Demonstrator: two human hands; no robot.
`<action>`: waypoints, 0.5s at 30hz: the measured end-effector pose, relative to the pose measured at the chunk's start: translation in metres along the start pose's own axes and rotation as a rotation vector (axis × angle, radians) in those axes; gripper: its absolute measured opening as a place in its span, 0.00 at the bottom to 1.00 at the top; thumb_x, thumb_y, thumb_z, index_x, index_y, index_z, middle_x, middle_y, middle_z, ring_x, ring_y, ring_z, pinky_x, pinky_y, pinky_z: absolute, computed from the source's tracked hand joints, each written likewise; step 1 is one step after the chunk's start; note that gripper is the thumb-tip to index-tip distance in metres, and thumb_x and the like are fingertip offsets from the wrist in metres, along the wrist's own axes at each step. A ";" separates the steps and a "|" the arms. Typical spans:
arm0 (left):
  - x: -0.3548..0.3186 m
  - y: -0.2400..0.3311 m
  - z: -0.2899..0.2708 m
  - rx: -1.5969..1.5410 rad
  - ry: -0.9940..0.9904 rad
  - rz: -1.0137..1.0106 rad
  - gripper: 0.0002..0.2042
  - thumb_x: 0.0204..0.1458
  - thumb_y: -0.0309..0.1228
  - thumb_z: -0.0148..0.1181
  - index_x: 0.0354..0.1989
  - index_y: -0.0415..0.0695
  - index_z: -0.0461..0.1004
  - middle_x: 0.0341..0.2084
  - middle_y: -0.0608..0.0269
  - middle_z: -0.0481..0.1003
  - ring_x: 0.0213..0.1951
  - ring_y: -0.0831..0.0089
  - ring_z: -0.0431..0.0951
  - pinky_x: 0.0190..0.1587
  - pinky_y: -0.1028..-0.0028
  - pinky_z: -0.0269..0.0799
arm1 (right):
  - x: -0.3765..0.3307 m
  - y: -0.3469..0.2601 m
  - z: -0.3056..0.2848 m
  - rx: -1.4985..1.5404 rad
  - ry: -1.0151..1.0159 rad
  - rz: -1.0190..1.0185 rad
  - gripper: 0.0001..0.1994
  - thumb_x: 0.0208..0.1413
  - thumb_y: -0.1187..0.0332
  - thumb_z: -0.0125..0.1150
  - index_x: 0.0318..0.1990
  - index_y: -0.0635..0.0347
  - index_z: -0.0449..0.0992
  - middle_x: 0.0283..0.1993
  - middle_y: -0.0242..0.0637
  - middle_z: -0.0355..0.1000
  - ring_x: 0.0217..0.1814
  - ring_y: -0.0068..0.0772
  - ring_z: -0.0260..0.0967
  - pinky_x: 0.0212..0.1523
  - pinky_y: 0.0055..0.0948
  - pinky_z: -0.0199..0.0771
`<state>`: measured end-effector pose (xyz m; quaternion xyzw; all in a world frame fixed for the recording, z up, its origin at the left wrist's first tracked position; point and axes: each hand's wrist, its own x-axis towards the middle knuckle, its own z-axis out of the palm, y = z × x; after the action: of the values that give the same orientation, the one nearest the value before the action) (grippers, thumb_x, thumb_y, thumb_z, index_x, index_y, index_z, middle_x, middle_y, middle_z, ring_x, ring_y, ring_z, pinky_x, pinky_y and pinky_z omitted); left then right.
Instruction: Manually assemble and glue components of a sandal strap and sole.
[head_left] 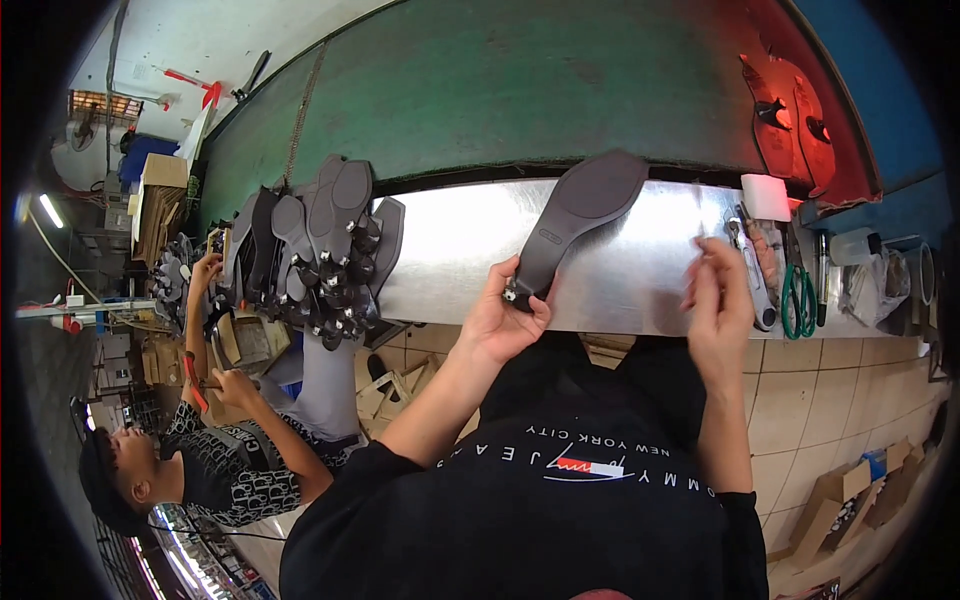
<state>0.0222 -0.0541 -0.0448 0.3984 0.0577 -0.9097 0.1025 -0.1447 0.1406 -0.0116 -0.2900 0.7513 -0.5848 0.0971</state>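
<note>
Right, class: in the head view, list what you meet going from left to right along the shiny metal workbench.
Stack of dark shoe soles → left hand holding a grey heeled sole → right hand → white block → green-handled scissors → clear plastic bottle.

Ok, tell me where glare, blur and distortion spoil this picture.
Head view: glare whitens the metal bench beside the shoe sole; the right hand is motion-blurred, the left hand sharper; a red glow tints the upper right; fisheye bends the bench edge.
</note>
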 end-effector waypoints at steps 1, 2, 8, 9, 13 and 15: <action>0.001 -0.003 -0.001 -0.001 0.002 -0.003 0.13 0.54 0.39 0.60 0.42 0.44 0.71 0.41 0.60 0.76 0.45 0.68 0.76 0.27 0.81 0.73 | -0.011 -0.011 0.004 0.240 -0.149 0.244 0.15 0.57 0.81 0.47 0.51 0.61 0.70 0.28 0.32 0.68 0.28 0.22 0.64 0.32 0.21 0.65; 0.004 -0.007 0.001 -0.026 -0.039 -0.076 0.13 0.53 0.39 0.61 0.40 0.44 0.72 0.38 0.62 0.76 0.42 0.70 0.76 0.24 0.82 0.68 | -0.019 -0.016 0.009 0.283 -0.312 0.256 0.17 0.58 0.80 0.47 0.55 0.61 0.67 0.26 0.31 0.67 0.27 0.19 0.64 0.31 0.20 0.64; 0.006 -0.039 0.021 0.113 -0.055 -0.091 0.12 0.53 0.43 0.61 0.33 0.47 0.74 0.28 0.66 0.76 0.28 0.76 0.73 0.15 0.82 0.55 | -0.046 -0.003 0.041 0.504 -0.594 0.347 0.29 0.60 0.77 0.48 0.69 0.55 0.50 0.23 0.29 0.65 0.25 0.16 0.61 0.28 0.18 0.62; 0.007 -0.039 0.018 0.115 -0.054 -0.094 0.12 0.53 0.43 0.61 0.33 0.47 0.74 0.28 0.66 0.76 0.28 0.76 0.73 0.15 0.82 0.55 | -0.048 0.001 0.044 0.505 -0.617 0.319 0.32 0.61 0.76 0.47 0.72 0.51 0.44 0.24 0.29 0.65 0.24 0.15 0.59 0.26 0.17 0.61; 0.008 -0.044 0.016 0.111 -0.070 -0.109 0.12 0.55 0.44 0.58 0.32 0.48 0.74 0.26 0.68 0.75 0.24 0.78 0.69 0.14 0.81 0.51 | -0.059 0.023 0.056 0.428 -0.474 0.202 0.26 0.60 0.77 0.49 0.67 0.59 0.56 0.25 0.27 0.65 0.24 0.14 0.60 0.26 0.16 0.61; 0.005 -0.046 0.015 0.099 0.023 -0.096 0.12 0.55 0.44 0.58 0.32 0.48 0.74 0.25 0.69 0.75 0.23 0.78 0.68 0.14 0.81 0.51 | -0.057 0.016 0.059 0.401 -0.380 0.175 0.22 0.60 0.77 0.50 0.63 0.63 0.63 0.24 0.28 0.66 0.25 0.15 0.60 0.27 0.17 0.62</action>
<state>-0.0026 -0.0130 -0.0374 0.4103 0.0330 -0.9105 0.0382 -0.0746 0.1259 -0.0557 -0.3035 0.6112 -0.6462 0.3417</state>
